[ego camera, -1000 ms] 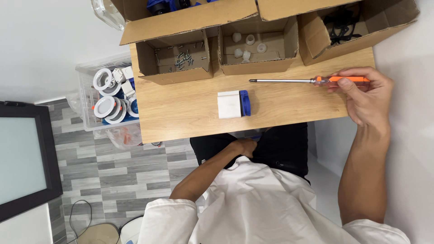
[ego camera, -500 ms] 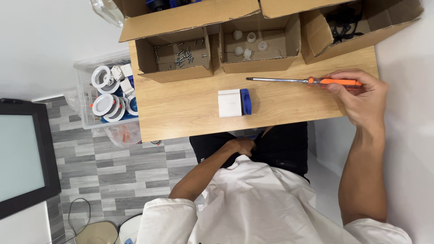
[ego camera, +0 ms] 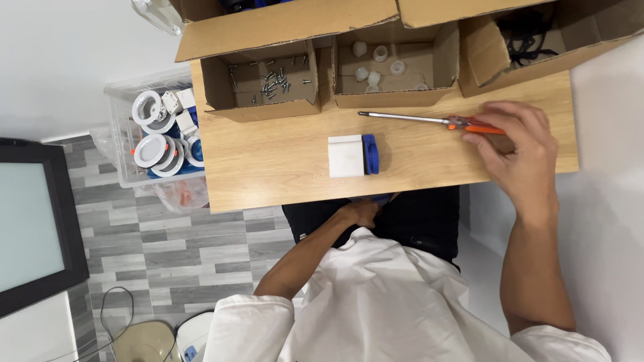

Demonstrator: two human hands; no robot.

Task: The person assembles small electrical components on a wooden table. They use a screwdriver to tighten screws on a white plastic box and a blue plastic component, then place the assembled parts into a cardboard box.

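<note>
On the wooden table (ego camera: 268, 161), your right hand (ego camera: 513, 144) grips the orange-handled screwdriver (ego camera: 429, 121), its shaft lying flat and pointing left, ready to lift. Your left hand (ego camera: 359, 213) rests below the near edge; whether it holds anything, you cannot tell.

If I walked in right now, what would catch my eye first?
Probably the right hand on the orange handle of a long screwdriver lying across the wooden table. Mid-table sits a small white and blue block. Along the far edge stand open cardboard boxes, one holding loose screws.
</note>
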